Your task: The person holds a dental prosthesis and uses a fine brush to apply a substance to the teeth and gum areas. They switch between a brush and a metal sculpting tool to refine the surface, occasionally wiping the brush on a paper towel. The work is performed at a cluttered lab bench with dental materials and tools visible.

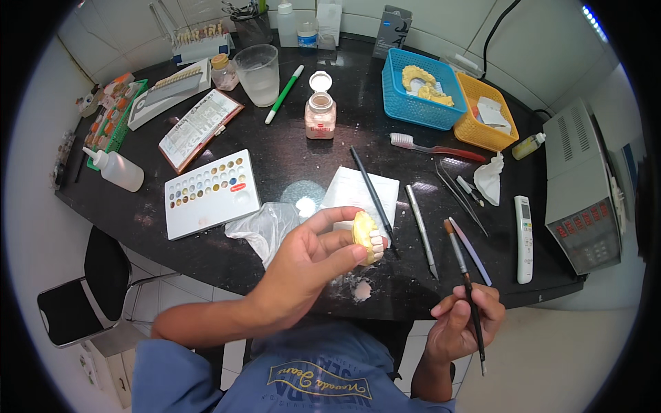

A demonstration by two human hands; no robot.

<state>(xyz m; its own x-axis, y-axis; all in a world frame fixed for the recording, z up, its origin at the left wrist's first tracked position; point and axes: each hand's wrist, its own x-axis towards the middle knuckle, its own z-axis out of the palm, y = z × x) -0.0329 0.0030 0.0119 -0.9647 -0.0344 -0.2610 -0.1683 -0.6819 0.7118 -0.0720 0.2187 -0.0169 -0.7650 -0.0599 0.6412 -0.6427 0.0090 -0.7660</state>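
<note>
Between the thumb and fingers of my left hand [310, 251] is a yellow dental model [363, 233], raised above the near part of the black table. White tooth crowns [376, 246] line its right side. My right hand [463, 320] grips a paintbrush [466, 279] by its dark handle, bristles pointing up and away from me. Under and behind the model lies a white paper sheet [344, 184] with a dark slim tool [370, 193] across it. A silver carving knife [421, 230] and a purple-handled tool [472, 253] rest between my hands' far sides.
A white paint palette [212, 196] and a crumpled plastic bag [265, 227] lie left. An open powder jar [320, 117] stands mid-table beside a green marker [284, 95]. Blue [421, 110] and yellow baskets [475, 134], a toothbrush [437, 149], tweezers [463, 196], a remote [524, 241] and a grey machine [582, 193] are right.
</note>
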